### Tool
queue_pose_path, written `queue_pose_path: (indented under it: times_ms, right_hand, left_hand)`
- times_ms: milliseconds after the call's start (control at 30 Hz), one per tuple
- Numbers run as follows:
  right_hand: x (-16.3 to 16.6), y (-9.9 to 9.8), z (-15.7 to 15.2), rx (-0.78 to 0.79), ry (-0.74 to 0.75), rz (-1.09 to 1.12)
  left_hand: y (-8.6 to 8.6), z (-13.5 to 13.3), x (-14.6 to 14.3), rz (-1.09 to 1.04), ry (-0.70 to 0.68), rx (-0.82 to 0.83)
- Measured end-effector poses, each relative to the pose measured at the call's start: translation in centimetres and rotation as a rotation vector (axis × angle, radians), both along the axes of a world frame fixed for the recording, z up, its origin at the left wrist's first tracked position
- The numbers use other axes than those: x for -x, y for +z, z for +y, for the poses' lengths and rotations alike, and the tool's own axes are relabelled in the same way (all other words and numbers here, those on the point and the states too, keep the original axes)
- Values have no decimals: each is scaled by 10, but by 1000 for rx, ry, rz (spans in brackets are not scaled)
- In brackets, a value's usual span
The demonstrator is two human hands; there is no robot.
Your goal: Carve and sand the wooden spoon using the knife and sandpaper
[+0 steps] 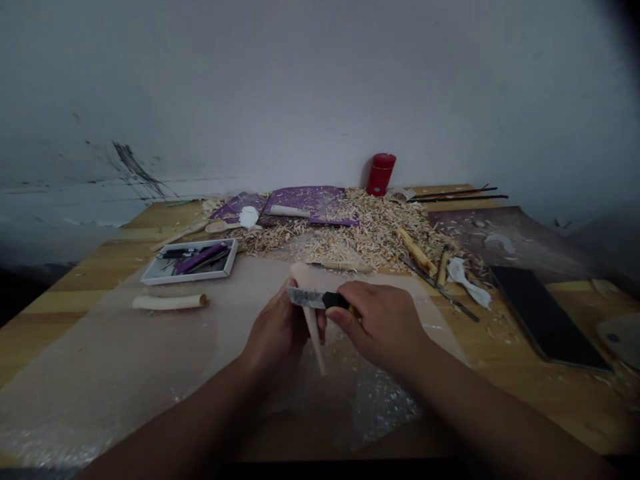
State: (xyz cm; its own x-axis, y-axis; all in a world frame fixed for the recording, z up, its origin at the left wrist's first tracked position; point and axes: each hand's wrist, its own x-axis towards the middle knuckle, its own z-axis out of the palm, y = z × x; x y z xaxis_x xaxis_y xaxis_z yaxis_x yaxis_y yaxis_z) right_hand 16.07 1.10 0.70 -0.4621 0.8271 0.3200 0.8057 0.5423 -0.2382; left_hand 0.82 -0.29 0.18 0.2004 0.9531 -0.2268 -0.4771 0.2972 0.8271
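My left hand (281,327) is closed around a pale wooden spoon (314,333), its rounded end up and away from me and its thin handle slanting down toward me. In my right hand (383,320) is a utility knife (336,301) with a black and yellow grip. The wide knife blade (306,297) lies across the spoon just below its rounded end and seems to touch the wood. Part of the spoon is hidden behind the blade and my left fingers.
Wood shavings (390,223) heap along the back. Around me lie a white tray (190,277) of tools, a peeled stick (167,302), a metal file (457,303), a dark tablet (547,320) and a red cylinder (381,175). Plastic sheeting (125,360) covers the front.
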Motion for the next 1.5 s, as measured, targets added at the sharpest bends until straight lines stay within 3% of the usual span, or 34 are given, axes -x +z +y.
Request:
queue_pose_path:
  times_ms: [167,500,800,933,1133,1200,1367,1500]
  right_hand:
    - [5,-2,-1,-49,-1,-49]
    - [6,-4,-1,-16,27,-12]
    - [5,-3,-4,-117,49,9]
    - [1,-2,0,-141,12,-10]
    - [-31,4,18,-166,-295,108]
    - [-30,5,17,-148,-241,145]
    - [-2,2,3,-63,23,31]
    - [8,1,-2,-45,51,-13]
  left_hand:
    - [2,-2,0,-36,-29,156]
    - [6,-3,7,-262,-163,206]
    - [3,0,14,-310,-482,276]
    - [3,-5,11,-396,-405,279]
    - [8,-14,9,-447,-310,181]
    - [7,-10,10,-452,-276,198]
    - [0,-2,12,-455,-351,254]
    - [1,-4,11,-482,-278,253]
